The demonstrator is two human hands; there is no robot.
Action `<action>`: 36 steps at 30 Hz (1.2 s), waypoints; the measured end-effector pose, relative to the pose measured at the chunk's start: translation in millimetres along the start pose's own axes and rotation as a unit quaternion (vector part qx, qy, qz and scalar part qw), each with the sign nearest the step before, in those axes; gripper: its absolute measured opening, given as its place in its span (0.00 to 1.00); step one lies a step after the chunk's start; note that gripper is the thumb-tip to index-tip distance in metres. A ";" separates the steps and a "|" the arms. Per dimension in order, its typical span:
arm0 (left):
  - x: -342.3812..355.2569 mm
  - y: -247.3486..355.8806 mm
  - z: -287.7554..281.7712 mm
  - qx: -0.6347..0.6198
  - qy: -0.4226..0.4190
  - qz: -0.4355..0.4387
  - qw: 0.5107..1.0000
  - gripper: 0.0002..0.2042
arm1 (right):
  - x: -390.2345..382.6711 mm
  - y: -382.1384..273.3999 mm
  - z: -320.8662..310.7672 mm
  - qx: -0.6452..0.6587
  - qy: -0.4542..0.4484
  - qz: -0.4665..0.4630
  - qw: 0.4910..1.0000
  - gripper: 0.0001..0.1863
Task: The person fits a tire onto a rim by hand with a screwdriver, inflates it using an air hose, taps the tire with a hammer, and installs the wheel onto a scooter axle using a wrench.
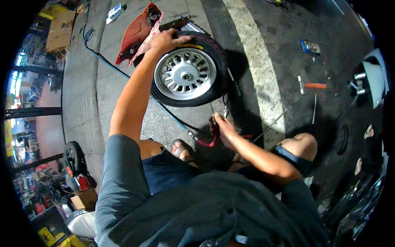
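My left hand (166,40) grips the upper edge of the black tyre (214,61), which stands on the pavement beside a red body panel (138,33). My right hand (224,129) is closed on the inflator fitting (212,138) at the end of the blue hose (123,74), just below the wheel. Open asphalt lies to the right, with a hammer (310,85) well apart

The left arm is reaching forward and up, nearly straight, with the left hand (166,40) lying palm down, fingers curling over. The right arm is bending at the elbow, forearm angling inward, and the right hand (222,128) is closing in a loose grip, fingers pointing downward.
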State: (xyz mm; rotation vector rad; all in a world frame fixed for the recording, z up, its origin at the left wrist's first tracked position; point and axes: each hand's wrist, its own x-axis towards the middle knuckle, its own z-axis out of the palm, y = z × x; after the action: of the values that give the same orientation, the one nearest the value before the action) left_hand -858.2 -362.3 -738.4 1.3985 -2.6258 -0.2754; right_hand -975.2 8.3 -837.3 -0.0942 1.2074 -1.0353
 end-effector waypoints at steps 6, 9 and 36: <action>49.5 119.3 41.9 0.061 -0.022 0.170 0.983 0.45 | 10.4 -14.2 20.8 0.014 -0.041 -0.027 0.999 0.20; 46.3 202.6 73.7 0.084 -0.128 0.233 0.960 0.37 | 15.6 -26.7 18.0 0.012 -0.060 -0.057 0.996 0.20; -288.6 101.3 165.1 -0.314 -0.406 -0.064 0.856 0.34 | 66.4 -36.4 -40.2 0.135 0.110 0.014 0.985 0.19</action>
State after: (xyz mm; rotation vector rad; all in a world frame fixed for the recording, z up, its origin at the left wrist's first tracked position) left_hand -816.6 -52.0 -889.2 1.3707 -2.5155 -1.9075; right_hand -1030.4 -40.6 -881.0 0.2552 1.2499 -1.1980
